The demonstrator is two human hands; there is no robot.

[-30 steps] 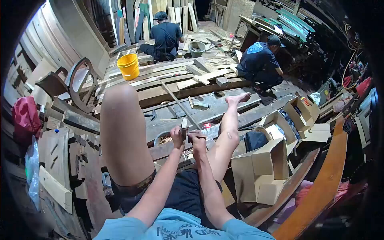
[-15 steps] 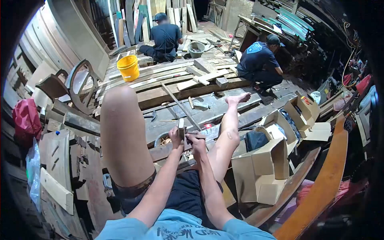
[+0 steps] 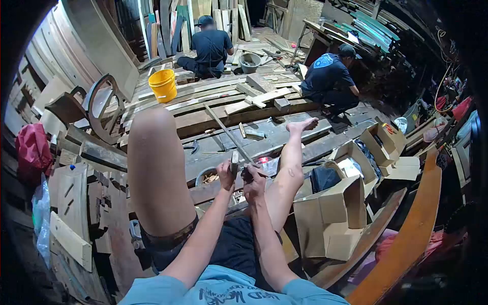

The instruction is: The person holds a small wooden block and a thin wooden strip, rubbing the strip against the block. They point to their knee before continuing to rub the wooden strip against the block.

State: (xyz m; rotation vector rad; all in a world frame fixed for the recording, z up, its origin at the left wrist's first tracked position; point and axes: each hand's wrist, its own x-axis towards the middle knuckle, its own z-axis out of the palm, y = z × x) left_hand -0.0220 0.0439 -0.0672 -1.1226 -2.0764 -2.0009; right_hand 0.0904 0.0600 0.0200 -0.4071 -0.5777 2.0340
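Between my knees, my left hand (image 3: 225, 176) is closed around a small block-like piece (image 3: 235, 158), held upright with a pale face showing. My right hand (image 3: 253, 184) is just beside it, its fingers curled around a short brown stick-like piece (image 3: 261, 172) that slants down to the right. Its exact kind is too small to make out, and part of it is hidden by the fingers. Under and behind my hands stands a round tub (image 3: 207, 176) with wood scraps in it. A long thin wooden strip (image 3: 229, 133) lies just beyond my hands.
Two people (image 3: 209, 48) (image 3: 330, 81) sit or squat farther off. A yellow bucket (image 3: 162, 85) stands on planks at the left, a grey bucket (image 3: 249, 63) farther back. Open cardboard boxes (image 3: 325, 218) sit at my right, and a curved wooden chair part (image 3: 105, 109) stands at the left.
My right hand has turned, and its brown piece now slants down to the right instead of lying nearly level. The block in my left hand has tilted and shifted slightly right.
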